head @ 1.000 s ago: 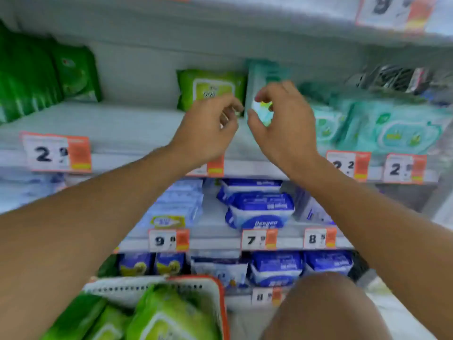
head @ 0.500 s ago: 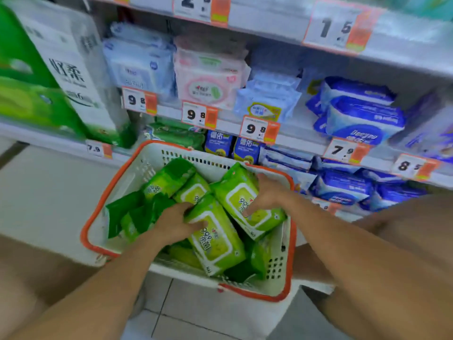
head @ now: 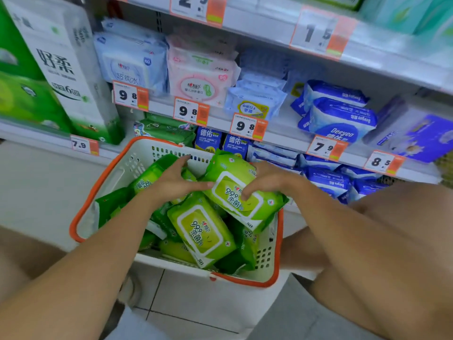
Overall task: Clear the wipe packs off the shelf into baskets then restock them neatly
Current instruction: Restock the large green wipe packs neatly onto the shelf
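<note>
Right hand [head: 269,180] grips the top green wipe pack [head: 241,195], tilted, long axis running upper-left to lower-right across the basket [head: 275,251]; left hand [head: 171,184], fingers spread, touches its end.

floor [head: 196,312]: pale tiles | shelving [head: 282,23]: white metal tiers | price tags [head: 191,111]: orange-white | light: even
</note>
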